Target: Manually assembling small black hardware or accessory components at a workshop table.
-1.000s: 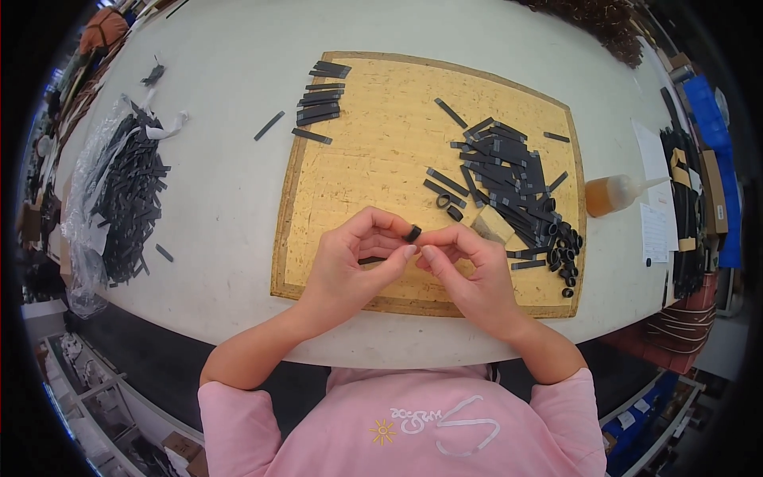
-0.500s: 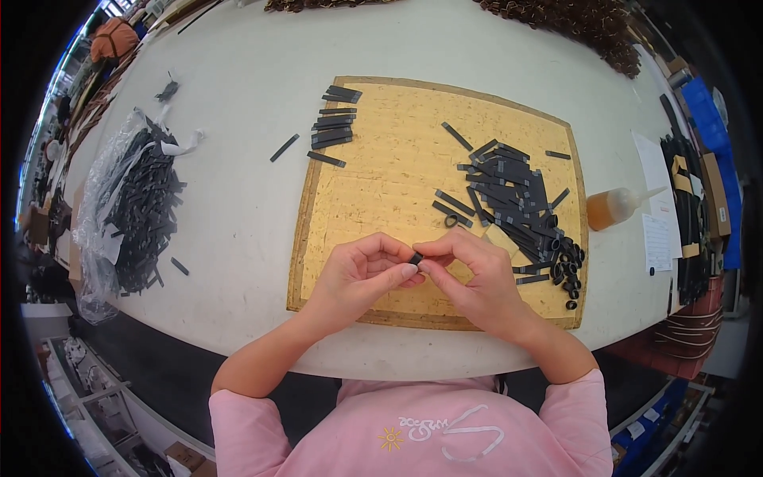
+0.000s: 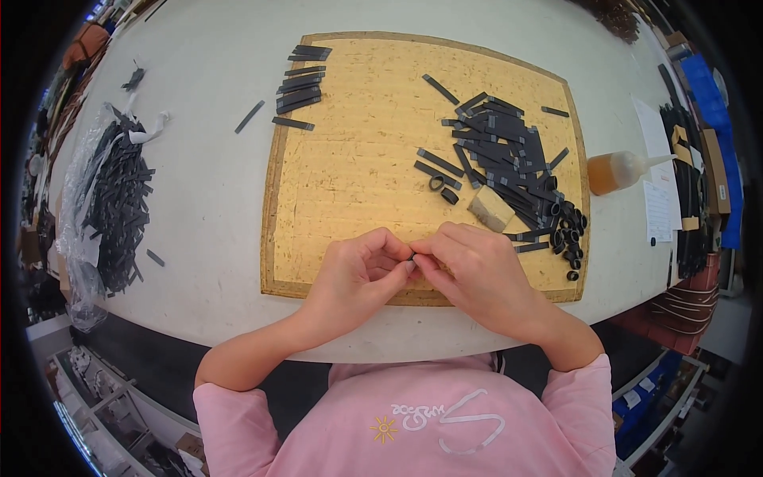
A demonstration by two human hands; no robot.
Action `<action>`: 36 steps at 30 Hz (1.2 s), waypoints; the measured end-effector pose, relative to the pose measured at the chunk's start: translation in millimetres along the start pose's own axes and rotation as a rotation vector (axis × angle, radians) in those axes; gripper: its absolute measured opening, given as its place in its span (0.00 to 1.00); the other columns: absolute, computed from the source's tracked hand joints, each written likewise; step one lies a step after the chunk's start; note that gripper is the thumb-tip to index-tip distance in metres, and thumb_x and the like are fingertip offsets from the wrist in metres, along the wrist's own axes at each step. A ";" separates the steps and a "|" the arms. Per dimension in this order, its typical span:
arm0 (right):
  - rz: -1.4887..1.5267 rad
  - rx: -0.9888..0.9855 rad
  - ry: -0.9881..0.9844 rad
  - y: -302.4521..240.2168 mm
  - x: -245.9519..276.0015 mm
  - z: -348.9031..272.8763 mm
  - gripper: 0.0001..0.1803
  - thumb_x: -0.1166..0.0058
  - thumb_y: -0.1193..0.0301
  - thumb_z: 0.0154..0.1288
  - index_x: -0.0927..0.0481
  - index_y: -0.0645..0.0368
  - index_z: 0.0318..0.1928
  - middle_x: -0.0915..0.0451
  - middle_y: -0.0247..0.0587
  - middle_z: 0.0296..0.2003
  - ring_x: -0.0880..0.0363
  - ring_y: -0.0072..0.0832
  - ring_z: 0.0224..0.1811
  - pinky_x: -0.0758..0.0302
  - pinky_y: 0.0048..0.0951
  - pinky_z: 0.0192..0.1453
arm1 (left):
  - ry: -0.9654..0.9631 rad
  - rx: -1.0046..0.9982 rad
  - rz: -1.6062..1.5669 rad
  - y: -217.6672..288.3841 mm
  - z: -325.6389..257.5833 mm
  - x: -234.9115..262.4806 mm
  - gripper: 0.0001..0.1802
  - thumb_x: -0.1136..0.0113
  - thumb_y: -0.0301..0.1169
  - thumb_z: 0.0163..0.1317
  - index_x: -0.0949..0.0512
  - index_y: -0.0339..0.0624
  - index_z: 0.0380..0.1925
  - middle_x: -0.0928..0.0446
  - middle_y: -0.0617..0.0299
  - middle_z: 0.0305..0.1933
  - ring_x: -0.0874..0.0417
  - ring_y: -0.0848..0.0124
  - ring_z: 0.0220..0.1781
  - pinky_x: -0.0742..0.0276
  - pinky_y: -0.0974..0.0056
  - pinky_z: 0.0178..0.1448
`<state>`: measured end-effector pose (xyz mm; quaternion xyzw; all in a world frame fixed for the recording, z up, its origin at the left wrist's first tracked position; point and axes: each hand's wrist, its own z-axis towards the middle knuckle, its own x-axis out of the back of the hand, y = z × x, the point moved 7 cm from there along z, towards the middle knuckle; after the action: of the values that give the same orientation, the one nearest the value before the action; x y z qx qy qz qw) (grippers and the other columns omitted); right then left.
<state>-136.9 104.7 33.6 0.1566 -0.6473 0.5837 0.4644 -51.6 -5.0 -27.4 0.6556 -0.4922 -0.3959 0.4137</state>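
L hand (image 3: 358,274) & R hand (image 3: 481,274) jointly pinch small blk piece (image 3: 412,256), mostly hidden, above yellow board (image 3: 358,175) nr its front edge; blk strips (image 3: 505,139) piled on board's R side.

Head cam, left of a worn fisheye pair, looked down from above the shirt (image 3: 445,409) at the left hand (image 3: 350,274) and right hand (image 3: 485,274), both near, just below centre. Upright, unmirrored. Wide field took in the board (image 3: 358,175) and surrounding table (image 3: 207,199); edges bowed toward the rim.
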 end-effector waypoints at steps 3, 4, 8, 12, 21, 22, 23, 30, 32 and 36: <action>0.046 -0.009 -0.055 4.0 -4.4 4.7 0.08 0.37 0.70 0.64 0.20 0.62 0.33 0.21 0.42 0.28 0.18 0.41 0.34 0.22 0.41 0.37 | 0.015 -0.011 -0.029 0.3 0.1 -0.3 0.03 0.39 0.20 0.69 0.22 0.30 0.38 0.15 0.60 0.36 0.11 0.76 0.41 0.15 0.72 0.43; 0.049 -0.012 -0.050 4.5 -5.1 4.9 0.08 0.37 0.70 0.64 0.20 0.62 0.33 0.21 0.42 0.28 0.18 0.41 0.34 0.22 0.41 0.37 | 0.012 -0.009 -0.024 -1.4 -0.1 0.0 0.03 0.39 0.20 0.69 0.22 0.30 0.38 0.15 0.60 0.36 0.11 0.76 0.41 0.15 0.72 0.43; 0.065 -0.010 -0.083 8.5 -5.7 4.8 0.07 0.36 0.71 0.63 0.18 0.61 0.34 0.19 0.43 0.29 0.17 0.40 0.32 0.22 0.40 0.36 | 0.005 0.017 -0.020 -2.3 2.3 0.8 0.03 0.38 0.20 0.69 0.22 0.30 0.38 0.15 0.60 0.36 0.12 0.76 0.41 0.16 0.73 0.42; 0.055 -0.011 -0.093 12.4 -10.2 7.7 0.05 0.35 0.72 0.62 0.16 0.61 0.36 0.17 0.43 0.29 0.16 0.39 0.31 0.22 0.37 0.35 | -0.010 0.024 0.071 -0.1 2.9 0.2 0.03 0.38 0.21 0.69 0.22 0.30 0.38 0.15 0.60 0.36 0.12 0.77 0.41 0.16 0.73 0.42; 0.150 -0.074 -0.142 19.6 -10.0 12.2 0.07 0.35 0.70 0.62 0.16 0.62 0.36 0.16 0.44 0.29 0.15 0.39 0.32 0.21 0.37 0.36 | -0.020 0.040 0.060 3.6 4.0 1.2 0.03 0.37 0.21 0.69 0.22 0.31 0.38 0.15 0.61 0.36 0.12 0.77 0.41 0.16 0.73 0.42; 0.152 -0.074 -0.138 19.7 -9.8 12.1 0.07 0.35 0.70 0.62 0.16 0.62 0.36 0.16 0.44 0.29 0.15 0.39 0.32 0.21 0.37 0.36 | -0.021 0.041 0.064 3.3 3.4 1.7 0.03 0.37 0.21 0.69 0.22 0.31 0.38 0.15 0.61 0.36 0.12 0.77 0.41 0.16 0.73 0.42; 0.164 -0.052 -0.136 18.4 -9.4 11.2 0.07 0.35 0.70 0.62 0.16 0.62 0.36 0.16 0.44 0.29 0.15 0.39 0.32 0.21 0.37 0.35 | -0.022 0.056 0.029 1.0 1.9 1.9 0.03 0.37 0.21 0.69 0.22 0.31 0.38 0.15 0.61 0.36 0.12 0.77 0.41 0.16 0.73 0.42; 0.132 -0.011 -0.119 14.5 -5.6 15.2 0.07 0.35 0.71 0.61 0.16 0.61 0.36 0.16 0.45 0.30 0.15 0.40 0.32 0.21 0.37 0.36 | -0.020 0.040 0.050 3.4 4.1 1.0 0.04 0.36 0.21 0.68 0.22 0.31 0.38 0.15 0.62 0.36 0.12 0.77 0.41 0.16 0.73 0.43; 0.209 -0.026 -0.136 20.1 -7.4 12.5 0.08 0.36 0.70 0.61 0.19 0.63 0.33 0.17 0.46 0.30 0.16 0.43 0.33 0.22 0.40 0.37 | -0.020 0.057 0.041 2.1 1.8 1.1 0.04 0.36 0.21 0.68 0.22 0.31 0.39 0.15 0.62 0.37 0.13 0.78 0.41 0.16 0.73 0.43; 0.277 -0.053 -0.147 23.6 -7.7 9.6 0.10 0.37 0.69 0.60 0.22 0.64 0.31 0.18 0.48 0.30 0.17 0.46 0.34 0.23 0.44 0.38 | -0.032 0.072 0.060 3.1 5.1 0.1 0.04 0.36 0.21 0.68 0.22 0.31 0.39 0.15 0.61 0.37 0.13 0.78 0.41 0.16 0.73 0.43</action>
<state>-154.5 99.8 14.3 0.0958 -0.7100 0.6119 0.3350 -57.3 -6.4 -26.2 0.6485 -0.5321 -0.3757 0.3938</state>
